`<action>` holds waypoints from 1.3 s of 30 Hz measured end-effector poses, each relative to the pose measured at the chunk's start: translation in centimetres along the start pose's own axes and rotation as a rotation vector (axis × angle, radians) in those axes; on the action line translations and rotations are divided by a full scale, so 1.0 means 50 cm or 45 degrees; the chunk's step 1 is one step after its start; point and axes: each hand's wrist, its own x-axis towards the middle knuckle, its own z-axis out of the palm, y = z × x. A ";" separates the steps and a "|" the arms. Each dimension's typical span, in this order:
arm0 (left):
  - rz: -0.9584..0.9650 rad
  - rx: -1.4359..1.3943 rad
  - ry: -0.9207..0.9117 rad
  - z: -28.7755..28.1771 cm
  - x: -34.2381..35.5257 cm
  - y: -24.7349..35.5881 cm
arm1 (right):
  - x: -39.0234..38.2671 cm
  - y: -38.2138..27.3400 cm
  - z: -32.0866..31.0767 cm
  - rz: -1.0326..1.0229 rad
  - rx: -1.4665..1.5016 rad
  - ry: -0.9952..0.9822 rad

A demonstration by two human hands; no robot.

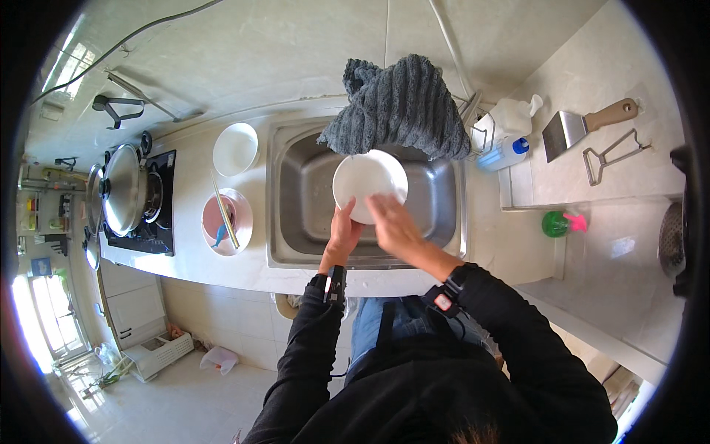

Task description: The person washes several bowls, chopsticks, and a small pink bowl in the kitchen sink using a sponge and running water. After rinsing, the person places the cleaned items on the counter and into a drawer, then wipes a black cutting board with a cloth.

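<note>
A white plate or shallow bowl (370, 177) is tilted up over the steel sink (292, 248). My left hand (344, 233) grips its lower left edge. My right hand (396, 229) reaches onto its lower right face with fingers extended and blurred by motion. A grey ribbed towel (399, 103) hangs just above the plate at the back of the sink, hiding what is under it. Left of the sink sit a white bowl (235, 144) and a larger white bowl (240, 240) holding a pink bowl (218, 211), chopsticks and a blue utensil.
A lidded pan (122, 189) stands on the black stove (159, 240) at left. Right are a blue-capped bottle (495, 155), a white spray container (510, 118), a metal scraper (562, 140), a hanging wire tool (614, 159) and a green-pink spray bottle (556, 222).
</note>
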 end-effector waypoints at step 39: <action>0.321 0.764 -0.532 0.002 0.144 0.207 | 0.082 0.089 -0.048 0.700 2.113 -0.381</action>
